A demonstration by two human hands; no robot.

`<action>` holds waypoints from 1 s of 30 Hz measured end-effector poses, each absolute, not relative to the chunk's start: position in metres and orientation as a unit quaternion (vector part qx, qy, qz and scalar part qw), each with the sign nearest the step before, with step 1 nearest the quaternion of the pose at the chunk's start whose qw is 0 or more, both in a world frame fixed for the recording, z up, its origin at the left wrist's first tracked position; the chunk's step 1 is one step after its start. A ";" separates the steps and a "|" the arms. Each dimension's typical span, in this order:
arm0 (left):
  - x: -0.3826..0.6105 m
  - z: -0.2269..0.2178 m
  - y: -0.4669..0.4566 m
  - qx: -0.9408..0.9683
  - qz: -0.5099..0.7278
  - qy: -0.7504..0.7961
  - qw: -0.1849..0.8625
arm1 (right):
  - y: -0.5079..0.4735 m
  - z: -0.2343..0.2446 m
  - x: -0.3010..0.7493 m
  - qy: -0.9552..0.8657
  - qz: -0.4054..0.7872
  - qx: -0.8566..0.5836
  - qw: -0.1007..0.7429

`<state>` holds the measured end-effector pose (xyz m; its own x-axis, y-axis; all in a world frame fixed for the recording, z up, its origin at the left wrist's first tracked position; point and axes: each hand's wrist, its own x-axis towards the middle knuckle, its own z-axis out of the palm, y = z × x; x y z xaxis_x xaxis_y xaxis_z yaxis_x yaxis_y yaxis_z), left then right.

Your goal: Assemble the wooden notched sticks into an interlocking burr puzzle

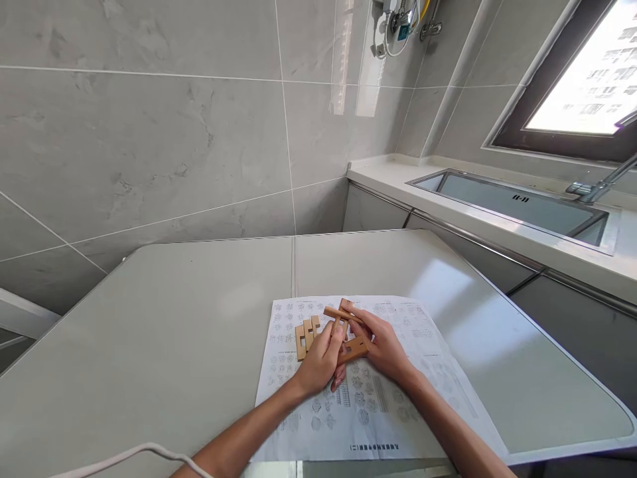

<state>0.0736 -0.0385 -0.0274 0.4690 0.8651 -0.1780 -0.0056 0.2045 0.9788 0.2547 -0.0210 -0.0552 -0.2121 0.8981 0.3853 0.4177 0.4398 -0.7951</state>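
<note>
My left hand point(322, 355) is closed around notched wooden puzzle pieces point(354, 348), thumb pressed on top. From the right, my right hand point(381, 337) pinches a wooden stick point(342, 313) that lies across the pieces in my left hand. Together the held pieces form a loose crossed cluster above the sheet; how they interlock is hidden by my fingers. Just left of my left hand, several more notched wooden pieces point(307, 335) lie side by side on a printed instruction sheet point(378, 421), which shows rows of small diagrams.
The sheet lies on a pale folding table point(174, 345) with a seam across its top. A white cable point(144, 449) runs along the lower left. Beyond the table's right edge are a counter point(378, 174) with a sink point(507, 199) and faucet point(592, 189). A tiled wall point(174, 133) stands behind.
</note>
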 end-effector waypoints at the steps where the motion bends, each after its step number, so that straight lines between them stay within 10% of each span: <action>1: 0.074 -0.028 -0.038 0.543 0.326 0.398 0.664 | -0.021 -0.056 0.255 -0.731 0.265 -0.454 0.435; 30: 0.074 -0.034 -0.037 0.510 0.345 0.398 0.680 | -0.022 -0.053 0.254 -0.622 0.272 -0.546 0.491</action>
<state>0.0735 -0.0366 -0.0339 0.4453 0.8753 -0.1887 -0.0643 0.2414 0.9683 0.2537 -0.0219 -0.0528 0.0785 0.9464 0.3133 0.4114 0.2555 -0.8749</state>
